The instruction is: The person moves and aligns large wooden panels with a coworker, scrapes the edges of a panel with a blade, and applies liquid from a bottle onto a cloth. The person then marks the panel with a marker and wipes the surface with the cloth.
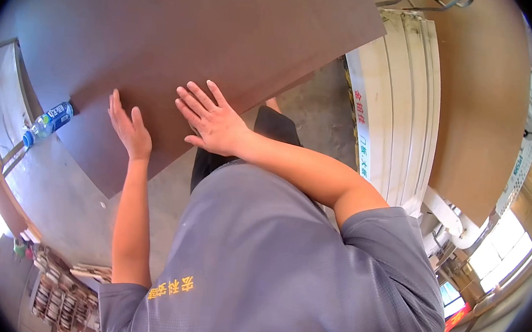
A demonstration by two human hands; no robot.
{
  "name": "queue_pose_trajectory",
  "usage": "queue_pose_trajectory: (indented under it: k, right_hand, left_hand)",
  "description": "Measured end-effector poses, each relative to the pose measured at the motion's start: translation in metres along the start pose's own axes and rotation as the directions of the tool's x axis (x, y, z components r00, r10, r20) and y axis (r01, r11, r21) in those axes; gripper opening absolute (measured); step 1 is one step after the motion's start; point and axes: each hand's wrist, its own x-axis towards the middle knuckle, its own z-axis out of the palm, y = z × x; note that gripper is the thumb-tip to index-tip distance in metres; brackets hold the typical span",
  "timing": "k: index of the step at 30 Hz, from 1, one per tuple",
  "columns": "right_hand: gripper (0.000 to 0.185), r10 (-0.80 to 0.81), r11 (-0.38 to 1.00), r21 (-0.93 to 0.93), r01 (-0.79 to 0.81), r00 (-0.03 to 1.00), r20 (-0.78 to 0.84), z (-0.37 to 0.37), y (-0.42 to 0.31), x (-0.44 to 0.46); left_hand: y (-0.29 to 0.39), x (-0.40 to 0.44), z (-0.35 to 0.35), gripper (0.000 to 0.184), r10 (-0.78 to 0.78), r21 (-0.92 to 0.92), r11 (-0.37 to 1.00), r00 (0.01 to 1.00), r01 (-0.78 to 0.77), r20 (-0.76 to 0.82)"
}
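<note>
1. Head view: large brown sheet [163, 34] spreads before the wearer, beneath both hands.
2. Right hand [209, 122] — laid on the sheet, fingers spread, clamped on nothing.
3. Left hand [130, 128] — fingers straight, thumb apart, palm turned inward; contact with sheet: cannot tell.
4. Blue-capped bottle [50, 123] just beside the sheet's left edge.

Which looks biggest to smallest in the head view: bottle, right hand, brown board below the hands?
Largest: brown board, running past the picture's top
Next: right hand, fingers spread
Smallest: bottle
</note>
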Motion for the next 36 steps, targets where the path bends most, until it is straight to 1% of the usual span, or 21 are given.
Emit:
queue_pose_trajectory:
  k: [1,3,5,7,8,10,12,14,15,16,17,19,21,23,24,26,27,29,31,33,36]
  right_hand:
    - [0.088,0.008,1.000,-0.019,-0.008,1.000,-0.011,0.000,-0.006,0.004]
    - [0.085,0.040,0.999,-0.006,-0.040,0.996,-0.078,-0.009,-0.012,0.005]
    - [0.084,0.051,0.999,-0.006,-0.052,0.995,-0.091,-0.008,-0.010,-0.004]
    - [0.082,0.048,0.998,0.051,-0.045,0.996,-0.077,0.000,-0.013,-0.025]
    - [0.076,0.009,1.000,0.011,-0.008,0.996,-0.093,0.001,-0.010,-0.027]
    - [0.058,-0.015,1.000,0.014,0.019,0.980,-0.201,0.007,-0.001,-0.026]
    - [0.052,-0.026,1.000,-0.015,0.022,0.964,-0.265,0.000,-0.005,-0.023]
    - [0.042,0.273,0.914,0.380,-0.140,0.907,-0.322,-0.001,-0.013,-0.022]
    - [0.042,0.275,0.915,0.380,-0.138,0.901,-0.335,-0.019,-0.026,-0.018]
    - [0.039,0.557,0.618,0.755,-0.219,0.800,-0.223,-0.038,-0.038,-0.017]
    - [0.036,0.734,0.179,0.963,-0.202,0.679,0.006,-0.051,-0.048,-0.017]
    - [0.040,0.761,0.245,0.943,-0.223,0.647,-0.044,-0.033,-0.030,-0.027]
    - [0.043,0.754,-0.133,0.990,0.043,0.653,0.073,-0.037,-0.027,-0.035]
    - [0.044,0.624,-0.386,0.894,0.228,0.778,0.071,-0.050,-0.024,-0.053]
    - [0.044,0.618,-0.388,0.892,0.232,0.783,0.065,-0.060,-0.030,-0.053]
    - [0.034,0.779,-0.220,0.956,0.192,0.625,0.053,-0.080,-0.043,-0.052]
    - [0.034,0.777,-0.215,0.957,0.196,0.627,0.046,-0.086,-0.042,-0.051]
    - [0.036,0.814,-0.074,0.986,0.150,0.580,-0.027,-0.096,-0.041,-0.051]
    - [0.034,0.797,-0.028,0.996,0.086,0.603,-0.030,-0.108,-0.037,-0.048]
    - [0.028,0.794,-0.051,0.978,0.201,0.602,-0.082,-0.129,-0.044,-0.036]
    - [0.036,0.746,-0.064,0.975,0.211,0.660,-0.093,-0.148,-0.048,-0.021]
  left_hand:
    - [-0.006,-0.004,-0.008,0.056,-0.082,-0.314,0.947,0.996,0.066,-0.038]
    - [-0.043,-0.025,-0.028,0.060,-0.441,-0.670,0.693,0.892,0.268,-0.099]
    - [-0.110,-0.023,-0.066,0.068,-0.627,-0.684,0.620,0.767,0.384,-0.138]
    - [-0.136,0.002,-0.101,0.087,-0.664,-0.850,0.447,0.740,0.279,-0.106]
    - [-0.158,0.011,-0.104,0.087,-0.657,-0.854,0.444,0.747,0.273,-0.102]
    - [-0.194,0.031,-0.104,0.106,-0.394,-0.472,0.858,0.850,0.205,-0.348]
    - [-0.198,0.050,-0.105,0.110,-0.303,-0.502,0.858,0.894,0.106,-0.329]
    - [-0.201,0.066,-0.106,0.115,-0.250,-0.543,0.839,0.915,0.042,-0.316]
    - [-0.204,0.074,-0.106,0.115,-0.236,-0.542,0.840,0.918,0.027,-0.320]
    - [-0.207,0.084,-0.105,0.112,-0.259,-0.520,0.853,0.900,0.043,-0.352]
    - [-0.211,0.094,-0.104,0.110,-0.281,-0.497,0.866,0.879,0.059,-0.385]
    - [-0.224,0.122,-0.104,0.106,-0.191,-0.516,0.857,0.926,-0.003,-0.324]
    - [-0.228,0.152,-0.104,0.103,-0.098,-0.528,0.847,0.957,-0.063,-0.272]
    - [-0.222,0.164,-0.101,0.093,0.045,-0.113,0.991,0.963,-0.077,-0.267]
    - [-0.210,0.164,-0.103,0.093,0.050,-0.106,0.991,0.960,-0.082,-0.275]
    - [-0.163,0.152,-0.105,0.087,0.152,-0.233,0.946,0.942,-0.227,-0.300]
    - [-0.133,0.144,-0.107,0.087,0.155,-0.232,0.945,0.939,-0.232,-0.307]
    - [-0.068,0.118,-0.113,0.078,0.089,-0.616,0.758,0.969,-0.216,-0.230]
    - [-0.027,0.094,-0.109,0.077,0.208,-0.701,0.685,0.976,-0.197,-0.071]
    - [0.028,0.065,-0.111,0.080,0.405,-0.737,0.618,0.914,-0.275,-0.002]
    - [0.097,0.044,-0.115,0.080,0.578,-0.632,0.696,0.789,-0.341,0.211]
